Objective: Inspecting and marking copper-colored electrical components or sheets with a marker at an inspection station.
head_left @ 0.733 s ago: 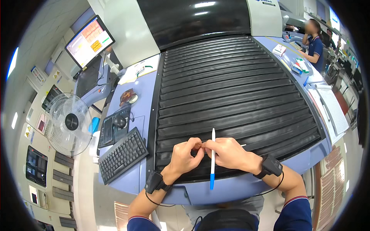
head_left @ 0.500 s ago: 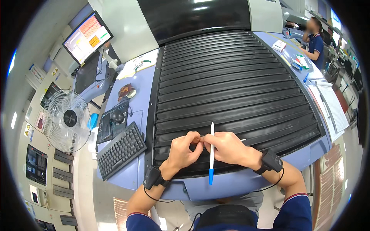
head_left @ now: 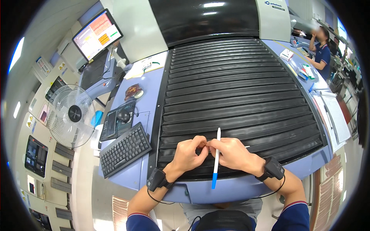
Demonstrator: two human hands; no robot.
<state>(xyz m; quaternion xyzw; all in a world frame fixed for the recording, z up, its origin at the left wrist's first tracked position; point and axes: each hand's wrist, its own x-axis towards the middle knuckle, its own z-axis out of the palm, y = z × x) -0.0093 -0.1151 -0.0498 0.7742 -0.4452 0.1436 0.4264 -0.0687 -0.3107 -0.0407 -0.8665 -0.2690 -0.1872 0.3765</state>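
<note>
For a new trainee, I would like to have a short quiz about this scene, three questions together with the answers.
1. Which hand has the pen: the left hand or the right hand?
2. True or false: the keyboard lies to the left of the black ribbed surface.
3. Fill in: the pen's lower end is coloured ____.

Key: 1. The right hand. 2. True. 3. Blue.

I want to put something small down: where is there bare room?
The widest bare stretch is the black ribbed cover beyond the left hand and right hand, up to the dark panel. A smaller one is on the left blue ledge, between white sheet and brown item. Crowded: that ledge's near end, with keyboard and mouse; the right ledge, with boxes and papers.
</note>
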